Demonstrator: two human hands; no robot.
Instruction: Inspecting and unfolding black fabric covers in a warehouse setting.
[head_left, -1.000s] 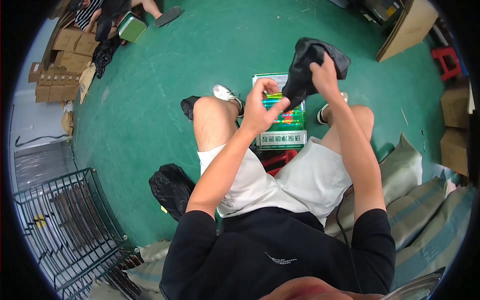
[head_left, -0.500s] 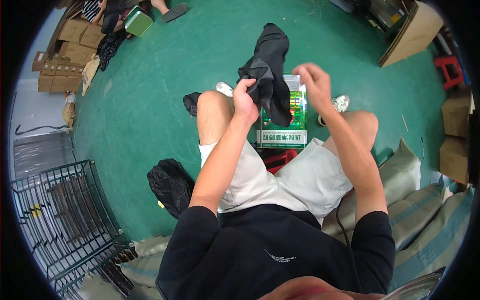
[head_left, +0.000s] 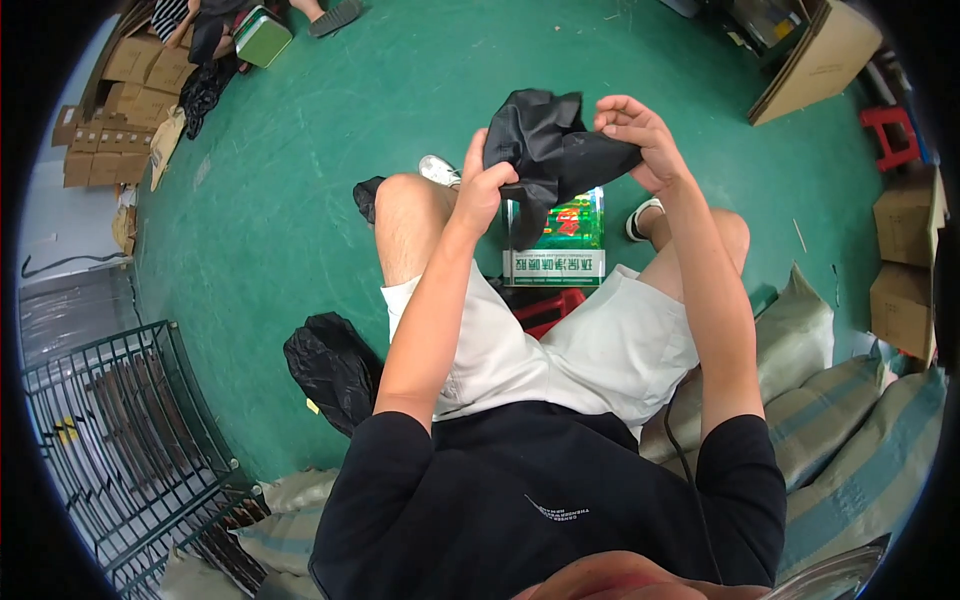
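A crumpled piece of thin black cloth (head_left: pixel 545 150) is stretched between my two hands above the floor, one loose part hanging down. My left hand (head_left: pixel 482 190) grips its left end, with the thumb on top. At its right end, my right hand (head_left: pixel 645 145) has curled fingers, with the cloth against the thumb and palm. Below the cloth, between my knees, stands a green and white metal tin (head_left: pixel 555 265), its upper part partly covered from view.
A crumpled black bag (head_left: pixel 335 370) lies left of my thigh. Woven sacks (head_left: pixel 840 410) are at the right, and a metal rack (head_left: pixel 110 420) stands at the left. Cardboard boxes (head_left: pixel 130 105) and another person (head_left: pixel 210 25) are at the far left. A red stool (head_left: pixel 888 138) stands far right.
The black cloth has turned from upright to roughly sideways. My right hand, apart from it before, has come to its right end. The left hand keeps its grip.
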